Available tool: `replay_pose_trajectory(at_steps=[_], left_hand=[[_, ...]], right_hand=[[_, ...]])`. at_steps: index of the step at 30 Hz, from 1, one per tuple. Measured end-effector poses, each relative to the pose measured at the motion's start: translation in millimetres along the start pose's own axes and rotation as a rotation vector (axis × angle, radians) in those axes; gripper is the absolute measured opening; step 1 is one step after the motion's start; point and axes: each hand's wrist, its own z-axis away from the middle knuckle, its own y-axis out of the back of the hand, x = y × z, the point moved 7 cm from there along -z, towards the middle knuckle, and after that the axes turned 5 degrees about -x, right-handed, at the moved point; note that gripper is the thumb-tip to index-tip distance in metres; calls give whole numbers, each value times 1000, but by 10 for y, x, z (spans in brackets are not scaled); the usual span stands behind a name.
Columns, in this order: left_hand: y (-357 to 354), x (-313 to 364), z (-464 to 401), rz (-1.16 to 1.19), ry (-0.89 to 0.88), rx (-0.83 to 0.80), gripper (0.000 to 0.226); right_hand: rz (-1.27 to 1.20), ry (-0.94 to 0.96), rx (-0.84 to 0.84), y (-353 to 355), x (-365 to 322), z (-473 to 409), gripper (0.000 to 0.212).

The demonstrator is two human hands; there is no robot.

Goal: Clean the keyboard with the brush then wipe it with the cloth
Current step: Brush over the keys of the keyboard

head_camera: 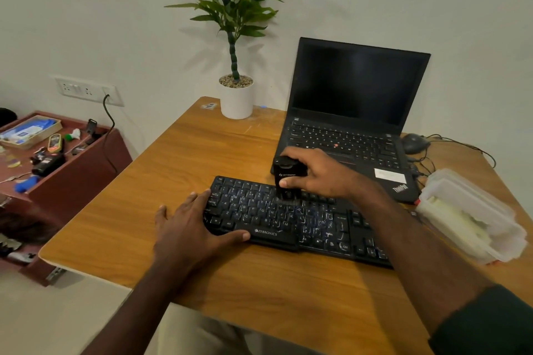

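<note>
Right hand: I see my right hand (314, 174) gripping the black brush (286, 181), fingers and thumb curled round its body.
Brush: upright, bristles down on the upper key rows near the keyboard's middle.
Keyboard: the black keyboard (294, 225) lies on the wooden desk (184, 153), just in front of the open laptop (352, 112).
Left hand: my left hand (190, 228) lies flat on the keyboard's left end, fingers straight, thumb along the front edge.
Nearby: a clear plastic box (470, 216) sits right of the keyboard; a potted plant (236, 89) stands at the desk's far edge.
</note>
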Motion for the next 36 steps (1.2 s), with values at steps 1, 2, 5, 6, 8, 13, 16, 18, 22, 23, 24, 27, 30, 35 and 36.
replay_pose_trajectory(at_steps=[1, 2, 5, 6, 8, 13, 16, 18, 22, 23, 24, 27, 30, 35, 36], left_hand=[[6, -2, 1, -1, -2, 1, 134], [9, -5, 5, -4, -3, 1, 134], [14, -4, 8, 7, 0, 13, 131], [14, -1, 8, 7, 3, 18, 130], [8, -2, 1, -2, 5, 19, 131], [6, -11, -32, -29, 11, 5, 134], [2, 8, -29, -34, 9, -3, 134], [5, 18, -31, -34, 7, -8, 135], [9, 7, -25, -32, 5, -16, 136], [4, 4, -26, -30, 5, -18, 136], [1, 6, -25, -30, 5, -19, 136], [8, 8, -23, -27, 1, -10, 135], [12, 15, -20, -28, -3, -6, 136], [5, 17, -25, -22, -1, -16, 137], [4, 15, -23, -26, 0, -13, 136]], right_hand=[[2, -8, -10, 42, 28, 47, 30], [6, -19, -23, 86, 74, 103, 30], [44, -77, -62, 228, 246, 272, 30], [51, -101, -79, 275, 294, 311, 29], [39, -132, -100, 353, 342, 360, 27], [-10, -16, 76, 351, 182, 294, 29], [-44, -3, 53, 141, 164, 243, 34], [-41, -25, 22, 152, 213, 283, 33], [1, -106, -75, 327, 393, 458, 32], [14, -138, -101, 370, 440, 502, 32], [35, -168, -123, 417, 481, 543, 31], [2, -162, -65, 555, 482, 607, 27], [-43, -63, 101, 547, 405, 602, 29], [-39, -44, 73, 333, 442, 618, 31], [-24, -70, 52, 363, 472, 637, 31]])
